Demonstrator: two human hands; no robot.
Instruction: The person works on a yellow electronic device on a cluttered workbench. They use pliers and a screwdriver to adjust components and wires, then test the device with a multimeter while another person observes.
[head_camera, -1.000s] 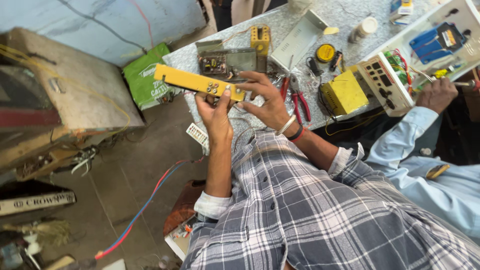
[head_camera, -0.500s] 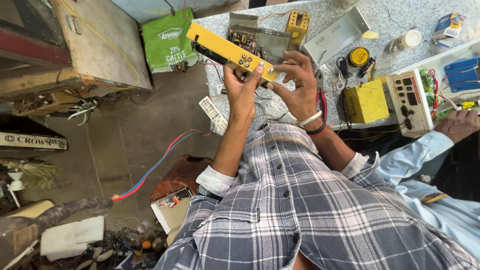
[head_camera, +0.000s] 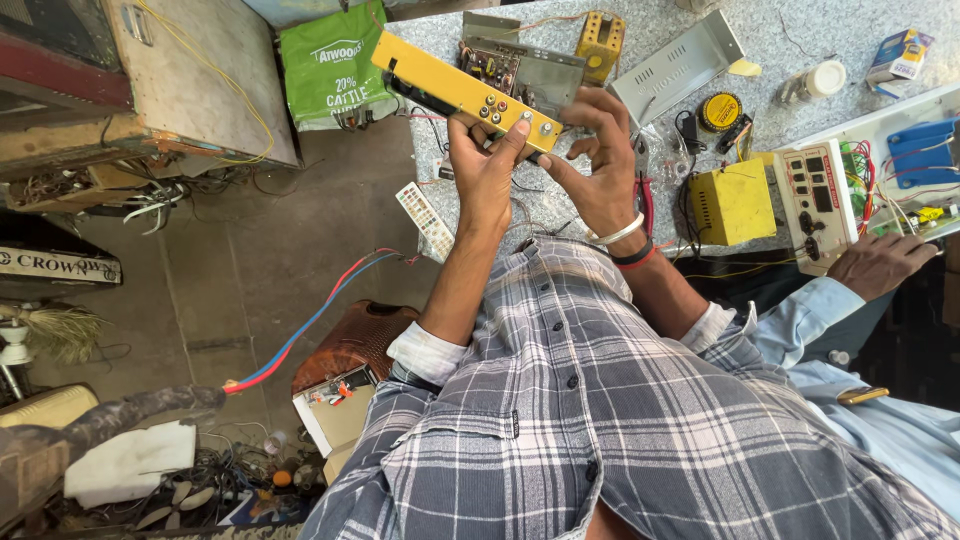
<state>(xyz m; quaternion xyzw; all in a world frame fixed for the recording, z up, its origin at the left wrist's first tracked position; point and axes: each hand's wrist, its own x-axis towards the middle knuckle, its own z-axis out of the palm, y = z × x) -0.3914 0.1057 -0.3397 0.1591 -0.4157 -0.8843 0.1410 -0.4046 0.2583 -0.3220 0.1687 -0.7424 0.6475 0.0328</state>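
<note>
Both my hands hold a long yellow front panel (head_camera: 440, 85) with small round sockets above the grey stone worktop (head_camera: 560, 215). My left hand (head_camera: 488, 165) grips the panel's near end from below, thumb lying on its face. My right hand (head_camera: 600, 160), with bangles at the wrist, pinches the same end from the right, its other fingers spread. Just behind the panel lies a grey metal chassis with a circuit board (head_camera: 525, 65).
A co-worker's hand (head_camera: 880, 262) in a light blue sleeve rests by a white meter panel (head_camera: 815, 190). On the worktop lie a yellow box (head_camera: 735, 205), red-handled pliers (head_camera: 645, 200), a grey metal cover (head_camera: 680, 65) and a tape roll (head_camera: 718, 110). A green bag (head_camera: 330, 65) and red and blue wires (head_camera: 310, 320) are on the floor.
The view has swung, so the worktop and panel sit further right and higher in the picture. Both hands stay on the yellow panel's end; my right fingers have spread out.
</note>
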